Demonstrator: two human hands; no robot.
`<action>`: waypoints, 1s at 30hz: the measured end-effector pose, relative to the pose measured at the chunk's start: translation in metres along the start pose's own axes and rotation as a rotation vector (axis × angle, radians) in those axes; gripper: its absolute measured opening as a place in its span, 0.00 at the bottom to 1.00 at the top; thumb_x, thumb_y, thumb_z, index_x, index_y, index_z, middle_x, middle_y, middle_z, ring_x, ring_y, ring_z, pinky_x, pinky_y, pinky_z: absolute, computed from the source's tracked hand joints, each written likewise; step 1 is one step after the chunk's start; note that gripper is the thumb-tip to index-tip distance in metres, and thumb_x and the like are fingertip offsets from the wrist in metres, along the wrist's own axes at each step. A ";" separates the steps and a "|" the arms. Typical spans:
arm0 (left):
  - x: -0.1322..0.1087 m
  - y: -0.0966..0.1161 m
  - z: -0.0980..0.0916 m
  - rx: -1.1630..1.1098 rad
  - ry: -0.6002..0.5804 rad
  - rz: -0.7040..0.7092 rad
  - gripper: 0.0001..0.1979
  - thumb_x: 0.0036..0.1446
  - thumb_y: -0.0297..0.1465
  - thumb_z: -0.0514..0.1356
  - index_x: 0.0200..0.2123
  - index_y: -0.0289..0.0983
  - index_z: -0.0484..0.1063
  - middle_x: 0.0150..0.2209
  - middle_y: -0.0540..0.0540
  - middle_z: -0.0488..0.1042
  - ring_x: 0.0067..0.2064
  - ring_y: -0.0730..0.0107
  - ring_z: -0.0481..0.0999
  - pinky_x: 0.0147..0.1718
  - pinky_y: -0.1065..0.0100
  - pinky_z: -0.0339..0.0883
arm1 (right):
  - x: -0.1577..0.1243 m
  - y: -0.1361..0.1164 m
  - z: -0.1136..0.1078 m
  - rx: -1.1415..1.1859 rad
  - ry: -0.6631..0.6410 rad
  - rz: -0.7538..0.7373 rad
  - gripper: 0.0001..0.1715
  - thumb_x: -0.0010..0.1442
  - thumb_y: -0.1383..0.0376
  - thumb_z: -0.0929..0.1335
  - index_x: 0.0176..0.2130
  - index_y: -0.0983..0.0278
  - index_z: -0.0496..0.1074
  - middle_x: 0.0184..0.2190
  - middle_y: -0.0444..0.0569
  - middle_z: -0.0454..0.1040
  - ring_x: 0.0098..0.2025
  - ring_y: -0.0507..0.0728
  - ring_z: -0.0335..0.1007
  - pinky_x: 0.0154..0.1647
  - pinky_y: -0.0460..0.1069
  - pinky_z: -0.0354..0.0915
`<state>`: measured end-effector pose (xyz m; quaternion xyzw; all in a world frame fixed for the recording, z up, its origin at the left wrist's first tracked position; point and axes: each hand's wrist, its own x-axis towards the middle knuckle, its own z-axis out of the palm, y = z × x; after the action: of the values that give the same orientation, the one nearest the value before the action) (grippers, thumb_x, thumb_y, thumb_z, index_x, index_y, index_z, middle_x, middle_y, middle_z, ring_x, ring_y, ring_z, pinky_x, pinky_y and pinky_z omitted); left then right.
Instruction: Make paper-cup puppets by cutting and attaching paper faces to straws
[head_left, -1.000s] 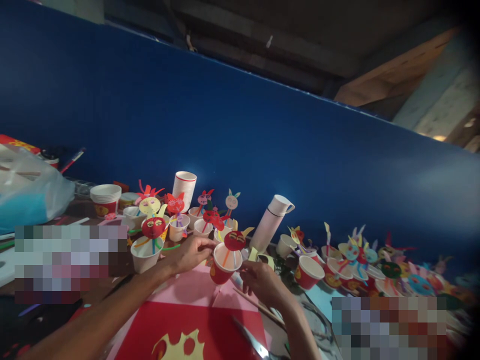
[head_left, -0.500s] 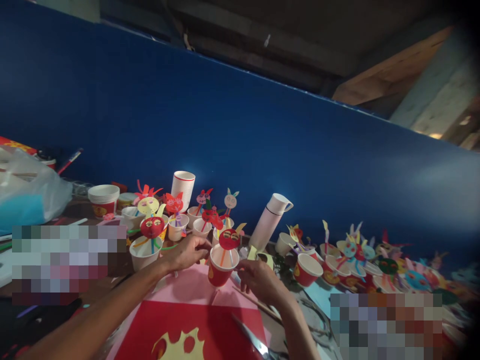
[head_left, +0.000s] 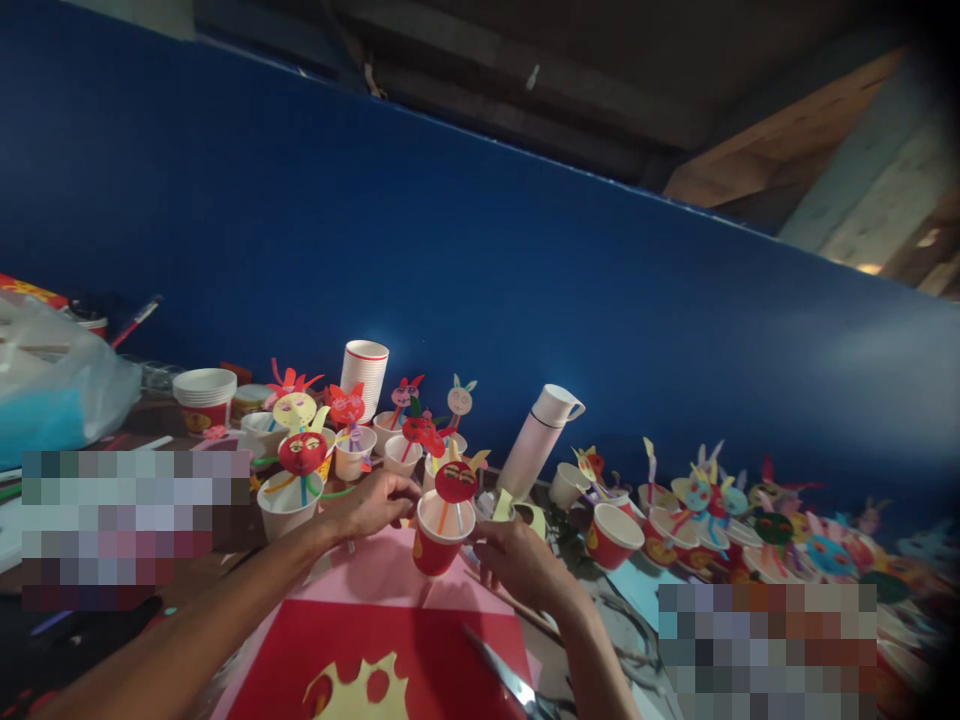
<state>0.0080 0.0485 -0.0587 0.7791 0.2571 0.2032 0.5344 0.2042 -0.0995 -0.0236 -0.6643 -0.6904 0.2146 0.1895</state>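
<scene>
Between my hands stands a red paper cup [head_left: 437,553] with a white inside, on the pink paper. A red paper face [head_left: 454,481] with yellow ears rises from it on coloured strips. My left hand [head_left: 381,503] has curled fingers at the cup's left rim. At its right side, my right hand [head_left: 517,560] closes with bent fingers against the wall; the exact fingertip contact is partly hidden. Scissors [head_left: 510,676] lie on red paper [head_left: 442,655] below, beside a cut yellow paper piece [head_left: 367,690] with holes.
Several cups with paper animal figures, such as a white cup with a red face [head_left: 291,508], crowd the left and right. Behind stand stacked cups [head_left: 366,370] and a white flask [head_left: 534,440]. A blue wall [head_left: 480,270] closes off the back. A plastic bag [head_left: 67,385] sits far left.
Almost nothing differs. The whole view has shifted very slightly, while both hands keep their places around the cup.
</scene>
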 end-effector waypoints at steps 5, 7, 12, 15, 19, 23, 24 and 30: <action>0.001 -0.001 -0.001 0.020 -0.030 -0.003 0.16 0.49 0.33 0.57 0.39 0.34 0.76 0.31 0.46 0.77 0.32 0.68 0.73 0.30 0.71 0.66 | 0.000 0.001 0.002 -0.009 0.023 -0.024 0.25 0.52 0.74 0.58 0.43 0.59 0.75 0.20 0.42 0.75 0.24 0.50 0.72 0.27 0.41 0.60; 0.001 -0.002 -0.001 0.031 -0.031 -0.010 0.16 0.48 0.33 0.56 0.39 0.34 0.76 0.32 0.46 0.77 0.33 0.68 0.74 0.30 0.71 0.66 | 0.001 0.000 0.003 -0.007 0.011 -0.034 0.24 0.53 0.73 0.58 0.41 0.60 0.75 0.21 0.43 0.76 0.24 0.50 0.72 0.28 0.41 0.60; -0.002 -0.002 -0.001 0.070 -0.045 -0.038 0.16 0.47 0.32 0.55 0.38 0.35 0.76 0.31 0.47 0.76 0.31 0.69 0.72 0.28 0.72 0.65 | 0.005 0.000 0.007 -0.085 -0.010 -0.019 0.20 0.53 0.73 0.58 0.35 0.62 0.76 0.21 0.44 0.76 0.25 0.51 0.72 0.28 0.42 0.60; -0.004 -0.003 -0.001 0.093 -0.071 -0.060 0.15 0.47 0.33 0.55 0.35 0.35 0.77 0.30 0.47 0.75 0.30 0.70 0.71 0.26 0.74 0.63 | 0.007 0.000 0.010 -0.101 0.003 -0.018 0.19 0.54 0.72 0.58 0.33 0.61 0.76 0.20 0.45 0.76 0.25 0.51 0.72 0.29 0.42 0.60; -0.004 -0.006 -0.003 0.083 -0.083 -0.068 0.14 0.47 0.34 0.54 0.33 0.35 0.76 0.27 0.48 0.73 0.29 0.70 0.70 0.26 0.74 0.63 | 0.008 0.000 0.014 -0.085 0.013 -0.010 0.18 0.55 0.71 0.58 0.33 0.60 0.76 0.21 0.44 0.77 0.26 0.50 0.73 0.29 0.41 0.60; -0.004 -0.005 -0.003 0.080 -0.090 -0.073 0.12 0.47 0.34 0.54 0.29 0.34 0.74 0.24 0.49 0.70 0.27 0.71 0.69 0.25 0.74 0.62 | 0.010 0.002 0.017 -0.074 0.012 0.002 0.17 0.55 0.70 0.59 0.34 0.61 0.75 0.23 0.44 0.78 0.26 0.50 0.73 0.28 0.41 0.60; -0.005 -0.004 -0.003 0.079 -0.093 -0.075 0.11 0.47 0.34 0.54 0.29 0.34 0.74 0.24 0.49 0.69 0.27 0.71 0.68 0.25 0.74 0.62 | 0.011 0.003 0.018 -0.077 0.015 0.005 0.17 0.55 0.69 0.59 0.33 0.61 0.75 0.23 0.44 0.78 0.26 0.50 0.73 0.28 0.41 0.60; -0.006 -0.001 -0.005 0.081 -0.110 -0.079 0.11 0.46 0.33 0.54 0.30 0.34 0.73 0.25 0.49 0.70 0.27 0.72 0.68 0.25 0.73 0.61 | 0.015 0.007 0.023 -0.109 0.036 0.029 0.16 0.56 0.66 0.60 0.29 0.63 0.75 0.25 0.46 0.78 0.26 0.51 0.71 0.26 0.42 0.57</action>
<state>0.0000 0.0481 -0.0584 0.7993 0.2657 0.1284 0.5235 0.1965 -0.0853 -0.0472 -0.6873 -0.6878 0.1676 0.1623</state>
